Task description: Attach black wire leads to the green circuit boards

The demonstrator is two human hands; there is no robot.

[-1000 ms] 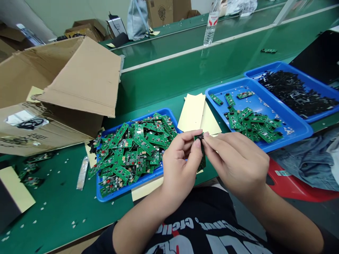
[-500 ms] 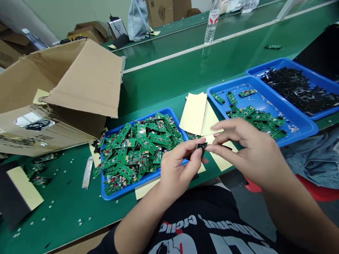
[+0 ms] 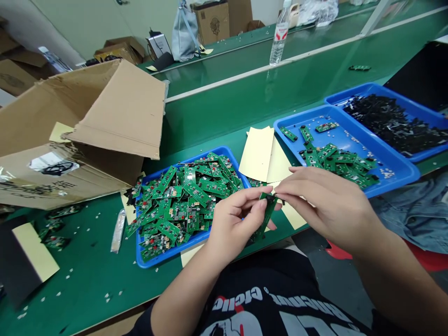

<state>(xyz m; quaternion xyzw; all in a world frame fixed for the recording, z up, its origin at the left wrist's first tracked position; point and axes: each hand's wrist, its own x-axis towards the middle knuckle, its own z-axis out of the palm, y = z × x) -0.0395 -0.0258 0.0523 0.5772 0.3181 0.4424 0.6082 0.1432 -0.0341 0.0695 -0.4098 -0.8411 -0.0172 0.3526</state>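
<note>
My left hand is closed on a small green circuit board, held upright above the table's front edge. My right hand pinches at the board's top end, fingertips meeting the left thumb there. Just left of my hands sits a blue tray heaped with several green circuit boards. To the right, a second blue tray holds a smaller pile of boards. A third blue tray behind it carries black parts.
An open cardboard box lies on its side at the left. Yellow paper sheets lie between the trays. A water bottle stands on the far green belt. Loose boards and white bits dot the table at left.
The board in my hands has tipped so its green face shows more. My right hand has drawn in and lowered slightly. The view shifted a little.
</note>
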